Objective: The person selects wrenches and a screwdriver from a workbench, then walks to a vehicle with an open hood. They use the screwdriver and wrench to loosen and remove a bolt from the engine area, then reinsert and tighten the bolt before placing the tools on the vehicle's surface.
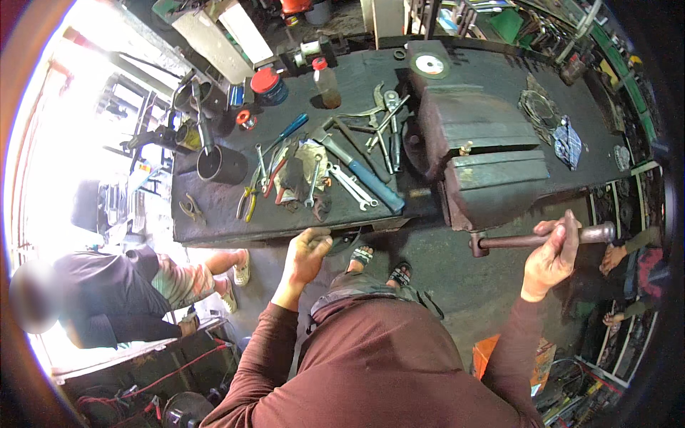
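A large bench vise point(485, 118) stands on the workbench, and a small brass-coloured fitting point(465, 148) sits at the gap between its jaws. My right hand point(553, 257) is wrapped around the vise handle point(510, 243), a thick metal bar reaching out to the right at the vise's front. Just off the bench's front edge, my left hand point(308, 257) has its fingers curled together; whatever it may hold is hidden. Nearest to it on the bench lie several combination wrenches point(349, 187), a rag point(303, 171) and a blue-handled hammer point(364, 171).
Yellow-handled pliers point(247, 204), locking pliers point(191, 209), a ratchet point(392, 128) and a metal pipe piece point(221, 165) lie on the workbench point(278, 222). Behind them stand a bottle point(327, 85) and a red-lidded tub point(268, 87). Another person point(121, 292) is at the left.
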Tool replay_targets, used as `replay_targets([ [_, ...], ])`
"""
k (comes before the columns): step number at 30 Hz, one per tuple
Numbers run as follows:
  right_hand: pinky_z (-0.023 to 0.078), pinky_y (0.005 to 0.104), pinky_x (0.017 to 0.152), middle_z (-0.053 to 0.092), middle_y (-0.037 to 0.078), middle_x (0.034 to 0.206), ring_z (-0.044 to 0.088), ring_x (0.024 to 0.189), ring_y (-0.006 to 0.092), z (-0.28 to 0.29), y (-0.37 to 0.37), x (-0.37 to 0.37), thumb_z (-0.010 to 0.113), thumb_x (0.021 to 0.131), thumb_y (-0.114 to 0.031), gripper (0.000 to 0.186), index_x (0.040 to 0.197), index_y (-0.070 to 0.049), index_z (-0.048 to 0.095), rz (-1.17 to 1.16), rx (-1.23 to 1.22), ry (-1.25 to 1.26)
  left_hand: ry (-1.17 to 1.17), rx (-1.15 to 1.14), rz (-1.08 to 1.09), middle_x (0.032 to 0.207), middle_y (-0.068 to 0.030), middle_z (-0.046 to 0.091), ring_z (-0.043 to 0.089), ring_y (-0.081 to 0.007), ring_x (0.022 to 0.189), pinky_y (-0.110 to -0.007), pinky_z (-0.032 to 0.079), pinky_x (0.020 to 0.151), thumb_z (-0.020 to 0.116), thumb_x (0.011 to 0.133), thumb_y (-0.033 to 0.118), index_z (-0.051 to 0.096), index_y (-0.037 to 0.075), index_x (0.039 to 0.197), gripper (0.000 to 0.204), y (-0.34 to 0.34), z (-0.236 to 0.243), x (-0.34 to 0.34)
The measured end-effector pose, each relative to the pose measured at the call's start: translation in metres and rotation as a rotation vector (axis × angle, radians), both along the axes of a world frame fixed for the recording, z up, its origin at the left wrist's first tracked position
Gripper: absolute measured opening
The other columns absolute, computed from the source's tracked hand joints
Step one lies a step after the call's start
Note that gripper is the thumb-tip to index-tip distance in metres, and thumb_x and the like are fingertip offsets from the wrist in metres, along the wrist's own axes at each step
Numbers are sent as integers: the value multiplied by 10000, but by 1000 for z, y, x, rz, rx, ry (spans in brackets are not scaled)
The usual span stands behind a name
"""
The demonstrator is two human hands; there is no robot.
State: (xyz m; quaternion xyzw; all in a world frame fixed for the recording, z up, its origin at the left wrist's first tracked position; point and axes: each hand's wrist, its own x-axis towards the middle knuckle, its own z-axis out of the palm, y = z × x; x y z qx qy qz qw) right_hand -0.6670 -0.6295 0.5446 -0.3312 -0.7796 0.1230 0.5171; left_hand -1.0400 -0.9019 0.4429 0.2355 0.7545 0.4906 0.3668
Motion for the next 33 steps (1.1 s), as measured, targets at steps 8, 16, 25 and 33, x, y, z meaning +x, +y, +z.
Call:
replay_targets([
  [8,540,425,951,522,212,1364,622,1138,314,22,-20,4,580,1093,-169,369,1407,20,625,-193,22,-252,355,-139,-37,980,-199,760,743,-255,875,-370,576,822,722,925,175,723,-30,1105,273,8,7,-56],
  [16,533,423,900,726,224,1127,697,1014,350,55,-110,12,639,1044,-181,314,1207,82,688,-220,-460,-479,524,-110,-142,1004,-191,744,732,-337,905,-399,568,819,770,890,144,742,14,1066,220,11,-19,-116],
  [25,537,452,851,710,222,1012,691,942,399,15,-142,-60,675,985,-164,261,1153,33,708,-155,-589,-689,808,-579,73,1004,-217,752,742,-423,947,-505,595,841,713,915,302,737,50,1008,270,31,-34,-217],
  [33,554,452,779,715,210,977,708,879,403,-18,-142,-107,737,909,-91,239,1127,5,716,2,-687,-820,795,-622,80,1032,-239,760,742,-436,995,-513,596,885,747,861,342,752,8,1001,362,82,-54,-262],
])
